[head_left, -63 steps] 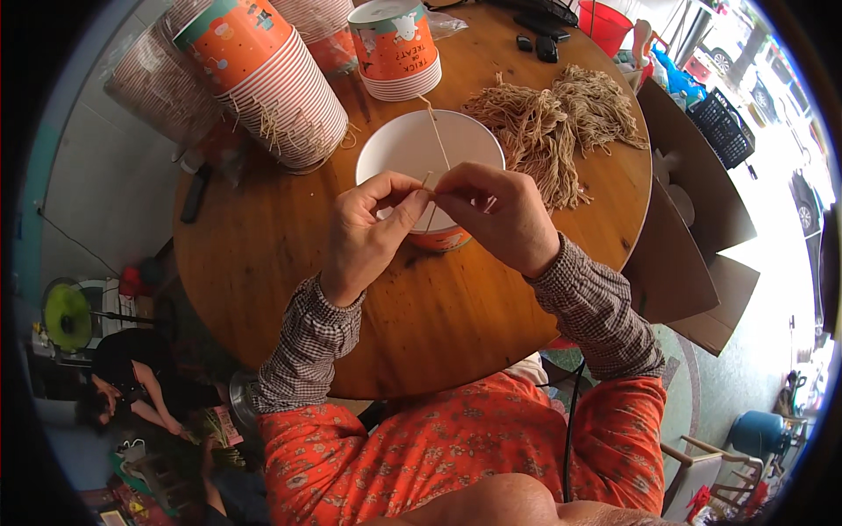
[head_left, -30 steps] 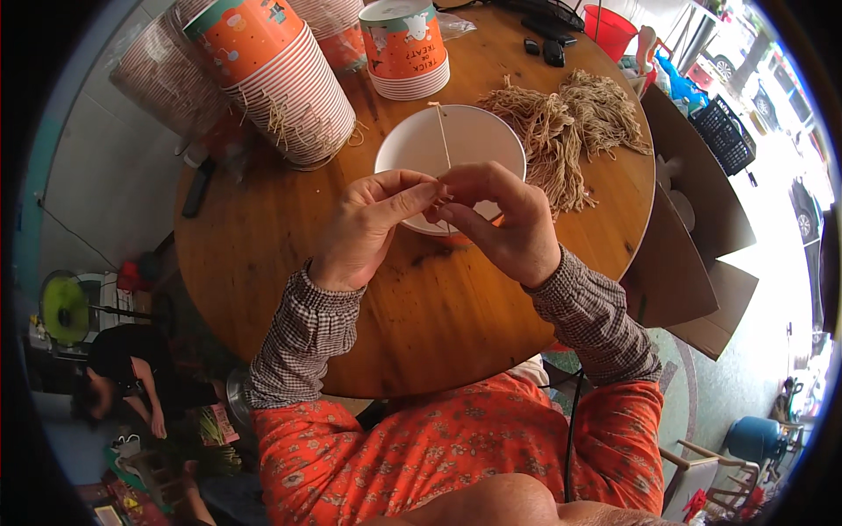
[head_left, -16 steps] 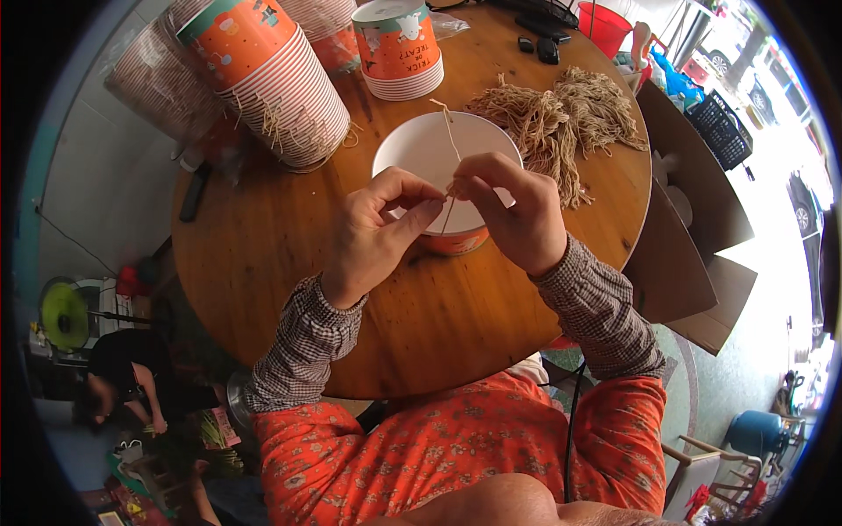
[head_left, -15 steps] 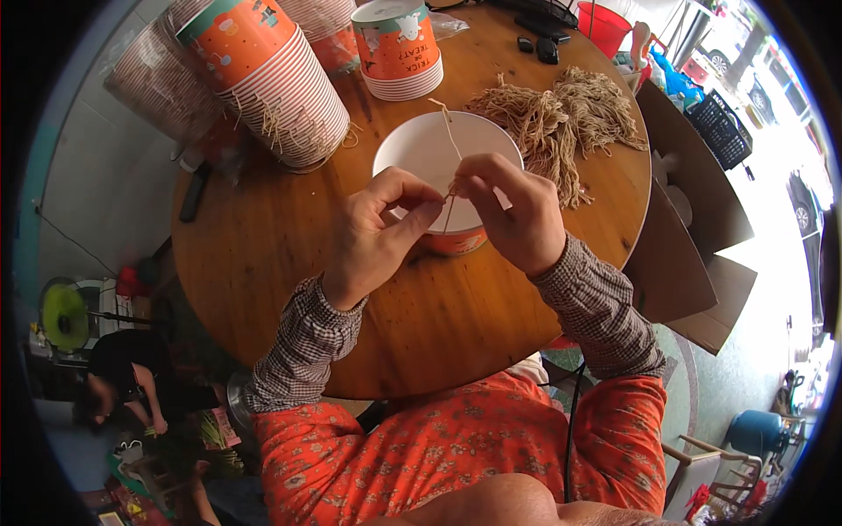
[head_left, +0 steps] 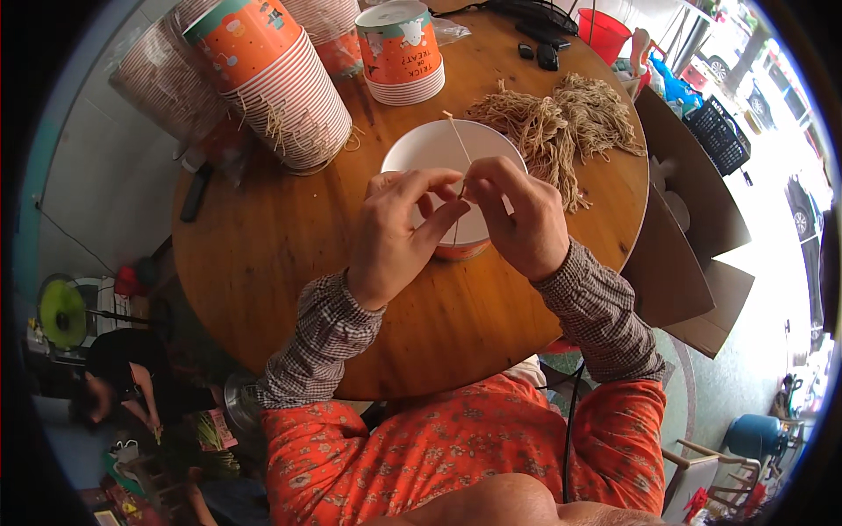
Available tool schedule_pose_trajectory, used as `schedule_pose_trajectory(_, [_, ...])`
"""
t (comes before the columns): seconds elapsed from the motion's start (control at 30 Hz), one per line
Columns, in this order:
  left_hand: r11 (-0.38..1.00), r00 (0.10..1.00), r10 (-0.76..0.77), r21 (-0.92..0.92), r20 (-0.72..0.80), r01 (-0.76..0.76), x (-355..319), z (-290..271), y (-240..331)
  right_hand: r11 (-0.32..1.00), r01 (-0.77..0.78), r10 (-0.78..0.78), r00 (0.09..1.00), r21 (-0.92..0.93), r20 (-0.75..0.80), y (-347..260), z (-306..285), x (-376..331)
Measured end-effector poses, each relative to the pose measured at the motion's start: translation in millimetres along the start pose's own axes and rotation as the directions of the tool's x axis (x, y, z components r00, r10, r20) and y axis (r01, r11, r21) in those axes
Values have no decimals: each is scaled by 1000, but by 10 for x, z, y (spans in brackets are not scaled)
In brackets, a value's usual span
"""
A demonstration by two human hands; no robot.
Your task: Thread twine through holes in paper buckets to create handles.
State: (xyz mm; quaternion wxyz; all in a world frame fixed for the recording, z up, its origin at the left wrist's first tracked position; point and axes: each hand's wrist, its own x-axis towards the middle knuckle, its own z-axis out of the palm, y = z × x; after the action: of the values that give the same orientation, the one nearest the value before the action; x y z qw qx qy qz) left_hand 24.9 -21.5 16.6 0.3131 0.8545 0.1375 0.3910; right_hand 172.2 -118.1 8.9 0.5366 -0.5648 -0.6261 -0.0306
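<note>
A paper bucket, white inside and orange outside, stands on the round wooden table in front of me. Over its mouth runs a thin beige cord, from near the far rim toward the near one. My left hand pinches the cord between thumb and fingertips. Close beside it, the fingertips of my right hand are closed on the same cord, above the bucket's opening. Between the fingers, the cord's detail is too small to make out.
A tall leaning stack of paper buckets, with cord strands hanging on it, is at the far left. A shorter stack stands at the back. Bundled beige cords lie right of the bucket. An open cardboard box adjoins the table's right edge.
My left hand has shifted slightly right, and its fingers have changed their hold. The cord's far part now runs straighter over the bucket, which appears a little farther right.
</note>
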Motion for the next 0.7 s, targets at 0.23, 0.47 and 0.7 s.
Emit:
schedule_pose_trajectory(0.23, [993, 993, 115, 30, -17, -114, -61, 31, -22, 999, 35, -38, 976, 15, 213, -99, -175, 25])
schedule_pose_trajectory(0.47, [999, 999, 35, -33, 33, -34, -151, 2, -42, 979, 183, -168, 974, -92, 152, -88, -313, 141])
schedule_pose_trajectory(0.7, [991, 993, 102, 78, 60, -107, -345, 83, -60, 936, 70, -143, 971, -344, -192, 276, -432, 394])
